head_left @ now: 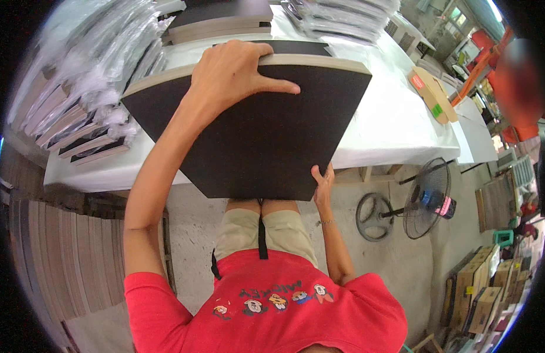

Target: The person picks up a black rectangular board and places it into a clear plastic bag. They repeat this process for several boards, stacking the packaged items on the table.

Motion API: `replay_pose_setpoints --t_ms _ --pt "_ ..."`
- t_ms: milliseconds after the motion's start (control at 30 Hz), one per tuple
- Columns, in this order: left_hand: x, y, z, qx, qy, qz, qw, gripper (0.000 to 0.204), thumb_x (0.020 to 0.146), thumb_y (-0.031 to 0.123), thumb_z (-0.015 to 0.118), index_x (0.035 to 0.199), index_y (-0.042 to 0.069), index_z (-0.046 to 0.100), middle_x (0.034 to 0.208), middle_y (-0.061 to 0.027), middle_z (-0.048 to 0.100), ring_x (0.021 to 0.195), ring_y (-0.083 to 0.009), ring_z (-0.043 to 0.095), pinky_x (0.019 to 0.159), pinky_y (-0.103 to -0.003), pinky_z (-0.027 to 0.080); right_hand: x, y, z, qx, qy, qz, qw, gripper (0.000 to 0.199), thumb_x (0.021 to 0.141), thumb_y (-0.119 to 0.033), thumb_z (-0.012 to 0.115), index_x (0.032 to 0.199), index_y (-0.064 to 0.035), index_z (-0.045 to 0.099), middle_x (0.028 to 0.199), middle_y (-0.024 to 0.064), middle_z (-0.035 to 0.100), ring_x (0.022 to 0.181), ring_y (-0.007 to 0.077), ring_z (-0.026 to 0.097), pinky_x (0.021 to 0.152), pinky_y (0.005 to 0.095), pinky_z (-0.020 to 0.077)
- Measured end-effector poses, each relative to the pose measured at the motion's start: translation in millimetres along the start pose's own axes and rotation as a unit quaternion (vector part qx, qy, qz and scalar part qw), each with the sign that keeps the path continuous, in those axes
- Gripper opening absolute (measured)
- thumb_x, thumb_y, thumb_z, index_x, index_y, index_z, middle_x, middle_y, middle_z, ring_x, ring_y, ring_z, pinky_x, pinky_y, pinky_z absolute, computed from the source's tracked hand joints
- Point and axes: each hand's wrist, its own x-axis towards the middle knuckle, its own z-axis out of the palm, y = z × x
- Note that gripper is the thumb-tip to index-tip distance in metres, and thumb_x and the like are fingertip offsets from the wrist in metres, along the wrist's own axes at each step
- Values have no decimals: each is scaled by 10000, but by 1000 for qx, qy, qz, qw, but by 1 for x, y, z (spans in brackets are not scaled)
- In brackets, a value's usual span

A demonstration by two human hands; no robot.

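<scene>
A large black board [261,135] with a pale light-coloured edge lies tilted over the front of a white table [396,123]. My left hand [234,73] grips its far edge, fingers curled over the rim and thumb stretched across the black face. My right hand [323,179] holds the near right corner from below. The board hangs partly off the table above my legs.
Stacks of boards wrapped in clear plastic [96,65] fill the left and back of the table. A flat cardboard piece [431,91] lies at the right. A floor fan [428,200] stands to the right, cardboard boxes [484,294] beyond, upright panels [67,259] at the left. Another person stands at the far right.
</scene>
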Motion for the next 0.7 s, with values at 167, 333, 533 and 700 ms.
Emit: replay_pose_setpoints --t_ms 167,333,533,700 --pt "27 -3 18 -6 -16 -1 1000 762 560 696 681 925 28 693 750 -189 649 751 -349 641 692 -419 497 16 3 -2 -83 7 -28 996 677 860 -392 615 1330 34 376 1252 160 505 1153 256 465 995 348 336" --pt "45 -1 36 10 35 50 998 776 514 780 632 739 37 660 610 -149 606 624 -288 637 614 -390 509 17 -2 -12 -194 3 -56 979 639 896 -410 551 1314 44 384 1245 188 508 1136 274 482 977 362 354" --pt "65 9 41 17 -17 32 999 786 549 747 639 861 27 675 760 -202 633 756 -336 637 697 -419 498 26 -29 -33 -363 -49 -12 931 653 900 -451 520 1255 84 401 1148 279 555 1084 371 539 927 399 401" --pt "60 -19 45 -12 -40 5 999 783 588 675 676 1002 11 673 918 -231 649 889 -357 628 798 -421 474 22 -35 -33 -405 -92 15 910 672 912 -470 475 1237 112 388 1111 323 556 1051 437 538 899 428 426"
